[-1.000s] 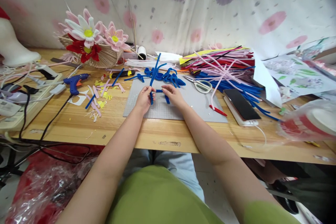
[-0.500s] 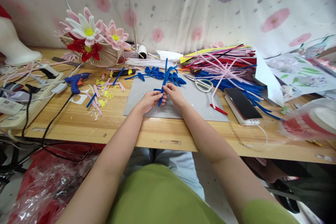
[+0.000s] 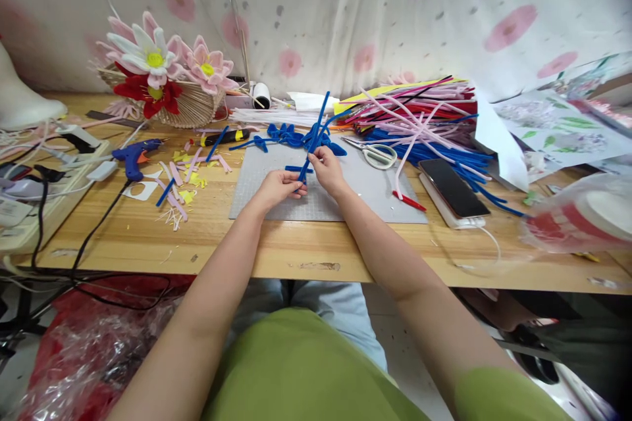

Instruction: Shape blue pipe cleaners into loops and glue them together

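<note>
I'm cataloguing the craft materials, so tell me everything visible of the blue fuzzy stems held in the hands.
The blue fuzzy stems are slim and deep blue, with a plush surface like pipe cleaner. Two long ends spread upward: one slants straight up to the right, the other curves off rightward. Lower down, a short blue crosspiece juts left; whether it is attached is unclear. The left hand pinches the lower part, the right hand higher up, over a gray gridded cutting mat.
</note>
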`<control>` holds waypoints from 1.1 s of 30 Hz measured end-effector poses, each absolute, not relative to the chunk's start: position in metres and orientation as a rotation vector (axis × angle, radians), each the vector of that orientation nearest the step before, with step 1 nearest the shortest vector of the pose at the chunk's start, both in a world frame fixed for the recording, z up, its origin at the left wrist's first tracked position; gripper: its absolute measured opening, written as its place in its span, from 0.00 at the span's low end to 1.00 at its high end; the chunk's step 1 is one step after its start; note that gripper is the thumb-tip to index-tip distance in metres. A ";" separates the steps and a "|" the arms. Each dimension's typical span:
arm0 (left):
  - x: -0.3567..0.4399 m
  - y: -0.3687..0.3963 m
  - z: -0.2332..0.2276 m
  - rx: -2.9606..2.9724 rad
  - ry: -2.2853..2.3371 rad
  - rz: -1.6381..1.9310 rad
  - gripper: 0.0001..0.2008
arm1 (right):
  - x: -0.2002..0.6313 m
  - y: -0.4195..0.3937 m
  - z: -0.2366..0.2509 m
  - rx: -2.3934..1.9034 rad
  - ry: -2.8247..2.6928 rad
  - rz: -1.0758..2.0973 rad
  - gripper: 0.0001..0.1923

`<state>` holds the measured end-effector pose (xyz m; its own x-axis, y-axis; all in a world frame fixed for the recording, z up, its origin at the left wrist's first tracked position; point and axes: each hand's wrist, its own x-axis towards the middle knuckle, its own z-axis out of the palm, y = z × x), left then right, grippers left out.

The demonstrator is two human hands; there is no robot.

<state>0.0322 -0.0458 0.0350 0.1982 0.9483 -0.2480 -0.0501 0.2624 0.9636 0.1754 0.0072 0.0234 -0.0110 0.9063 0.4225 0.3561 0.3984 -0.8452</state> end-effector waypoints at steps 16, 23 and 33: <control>0.023 -0.034 0.027 0.937 1.192 1.325 0.10 | 0.174 0.000 0.017 -1.376 -1.824 0.702 0.10; 0.021 -0.030 0.022 0.962 1.232 1.386 0.12 | 0.176 -0.009 0.016 -1.487 -2.113 0.554 0.20; 0.022 -0.034 0.022 0.875 1.046 1.336 0.18 | 0.185 -0.003 0.018 -1.132 -1.354 1.262 0.18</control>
